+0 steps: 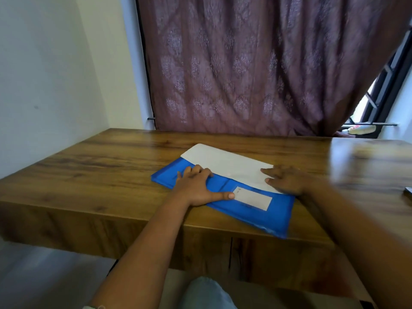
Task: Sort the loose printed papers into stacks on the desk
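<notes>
I see my left grip (196,186) pressing flat on the blue folder (245,210) on the wooden surface (100,170) — my right grip (287,180) rests on the white papers (225,162) sticking out of it.

This is a room in a home, used as a study corner. A wide brown wood-grain desk (111,166) stands against a plain cream painted wall (49,74). Behind it hangs a mauve fabric curtain with a printed floral motif (245,63), partly covering a dark-framed barred window (383,85). 1 blue plastic document folder (256,215) lies on the desk.
</notes>
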A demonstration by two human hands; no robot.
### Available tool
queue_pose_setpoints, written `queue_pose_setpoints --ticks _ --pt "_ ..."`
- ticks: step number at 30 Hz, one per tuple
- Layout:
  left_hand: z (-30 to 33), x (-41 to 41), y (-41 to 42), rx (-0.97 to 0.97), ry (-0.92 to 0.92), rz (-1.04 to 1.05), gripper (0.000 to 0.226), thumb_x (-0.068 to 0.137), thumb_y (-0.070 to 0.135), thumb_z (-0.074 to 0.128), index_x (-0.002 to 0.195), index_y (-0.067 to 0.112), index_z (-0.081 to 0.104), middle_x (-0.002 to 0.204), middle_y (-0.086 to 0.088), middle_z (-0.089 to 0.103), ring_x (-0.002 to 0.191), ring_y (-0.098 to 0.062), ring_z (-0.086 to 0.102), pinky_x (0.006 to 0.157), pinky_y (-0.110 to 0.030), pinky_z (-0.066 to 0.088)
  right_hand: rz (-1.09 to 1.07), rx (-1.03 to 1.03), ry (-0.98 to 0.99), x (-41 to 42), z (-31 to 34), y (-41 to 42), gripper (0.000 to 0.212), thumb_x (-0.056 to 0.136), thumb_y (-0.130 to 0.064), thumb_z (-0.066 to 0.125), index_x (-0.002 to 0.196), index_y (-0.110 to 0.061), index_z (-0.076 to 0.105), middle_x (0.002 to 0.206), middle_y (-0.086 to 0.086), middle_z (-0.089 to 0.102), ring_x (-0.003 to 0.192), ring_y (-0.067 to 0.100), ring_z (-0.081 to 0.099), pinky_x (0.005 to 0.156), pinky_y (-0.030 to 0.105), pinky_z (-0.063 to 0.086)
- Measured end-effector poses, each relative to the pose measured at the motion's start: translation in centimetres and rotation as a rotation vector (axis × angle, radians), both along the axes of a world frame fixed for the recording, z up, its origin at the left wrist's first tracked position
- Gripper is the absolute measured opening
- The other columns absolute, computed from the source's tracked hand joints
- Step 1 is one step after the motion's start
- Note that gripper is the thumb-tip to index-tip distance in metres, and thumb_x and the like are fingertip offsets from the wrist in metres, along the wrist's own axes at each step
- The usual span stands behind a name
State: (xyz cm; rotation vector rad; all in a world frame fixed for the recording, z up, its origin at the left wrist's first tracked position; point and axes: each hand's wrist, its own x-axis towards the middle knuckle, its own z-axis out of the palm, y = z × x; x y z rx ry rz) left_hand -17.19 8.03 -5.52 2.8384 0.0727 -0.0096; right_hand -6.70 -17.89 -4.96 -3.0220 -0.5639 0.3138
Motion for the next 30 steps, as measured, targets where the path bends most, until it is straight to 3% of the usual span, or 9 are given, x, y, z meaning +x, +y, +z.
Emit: queue_pose_setpoints --ticks 3,5,7,10,14,17,23,27,30 --pt "1.4 -0.4 1.6 0.113 0.118 0.063 0.088 0.076 0.078 0.055 0.149 0.036 0.032 0.16 0.001 0.021 0.149 -0.03 0.01 0.113 -0.068 -0.007 0.01 -0.085 -0.136 -1.4 -0.1 1.8 0.062 0.093 -0.07 0.021 0.15 -0.045 0.021 0.154 0.008 0.03 0.138 0.029 0.029 0.112 0.047 0.028" --pt "2.5 -0.9 2.2 0.283 -0.027 0.17 0.064 0.092 0.05 0.058 0.148 0.033 0.034 0.157 -0.003 0.022 0.146 -0.032 0.014 0.115 -0.064 0.004 0.037 0.053 -0.125 -3.1 0.2 3.4 0.056 0.094 -0.069 0.025 0.145 -0.048 0.032 0.144 0.005 0.036 0.131 0.027 0.032 0.109 0.047 0.03" --pt "2.8 -1.7 2.2 0.344 -0.224 0.275 0.045 0.099 0.031 0.049 0.142 0.026 0.04 0.148 -0.007 0.03 0.138 -0.031 0.025 0.111 -0.049 0.026 0.095 0.241 -0.031 -4.5 0.3 5.4 0.045 0.097 -0.062 0.03 0.139 -0.052 0.041 0.142 -0.002 0.036 0.134 0.025 0.027 0.111 0.051 0.023" --pt "1.5 -3.4 1.9 0.18 -0.079 0.321 0.055 0.099 0.057 0.035 0.137 0.019 0.044 0.145 -0.012 0.04 0.135 -0.031 0.031 0.105 -0.044 0.034 0.285 0.232 0.039 -5.1 -0.1 9.5 0.047 0.101 -0.052 0.032 0.148 -0.046 0.03 0.155 -0.01 0.024 0.143 0.019 0.018 0.117 0.047 0.016" --pt "-1.2 -4.2 6.5 0.16 0.032 0.486 0.068 0.099 0.064 0.02 0.15 0.021 0.028 0.163 -0.009 0.016 0.149 -0.035 0.011 0.118 -0.059 0.01 0.448 0.203 0.119 -5.1 -1.0 16.2 0.058 0.101 -0.056 0.027 0.154 -0.041 0.01 0.163 -0.011 0.003 0.15 0.016 0.002 0.122 0.041 0.009" --pt "-1.5 -4.3 12.7 0.138 0.063 0.597 0.061 0.099 0.061 0.019 0.153 0.031 0.023 0.164 -0.012 0.003 0.15 -0.038 -0.002 0.114 -0.068 -0.004 0.506 0.264 0.12 -4.9 -1.2 21.2 0.058 0.099 -0.058 0.033 0.152 -0.039 0.017 0.164 -0.009 0.006 0.15 0.014 0.007 0.121 0.036 0.013" --pt "-0.9 -3.2 23.3 0.061 0.002 0.664 0.058 0.099 0.062 0.029 0.146 0.029 0.033 0.156 -0.007 0.028 0.146 -0.031 0.019 0.113 -0.07 0.0 0.555 0.121 -0.013 -3.7 -1.5 31.0 0.077 0.084 -0.081 0.016 0.152 -0.047 0.002 0.164 -0.004 -0.005 0.151 0.022 -0.004 0.122 0.046 0.004" --pt "-1.0 -2.2 29.3 -0.033 -0.014 0.633 0.076 0.09 0.077 0.028 0.148 0.028 0.033 0.159 -0.003 0.027 0.15 -0.024 0.014 0.113 -0.068 -0.008 0.524 0.194 -0.026 -2.1 -1.9 36.1 0.08 0.085 -0.08 0.028 0.152 -0.039 0.011 0.164 0.0 0.005 0.15 0.025 0.005 0.121 0.046 0.012" --pt "-1.0 -1.0 32.2 -0.026 -0.002 0.621 0.102 0.069 0.096 0.029 0.147 0.03 0.034 0.158 -0.003 0.027 0.148 -0.026 0.017 0.116 -0.064 0.002 0.53 0.261 -0.023 -0.7 -1.9 38.5 0.072 0.087 -0.076 0.034 0.147 -0.037 0.023 0.163 0.0 0.013 0.15 0.024 0.011 0.119 0.042 0.02"
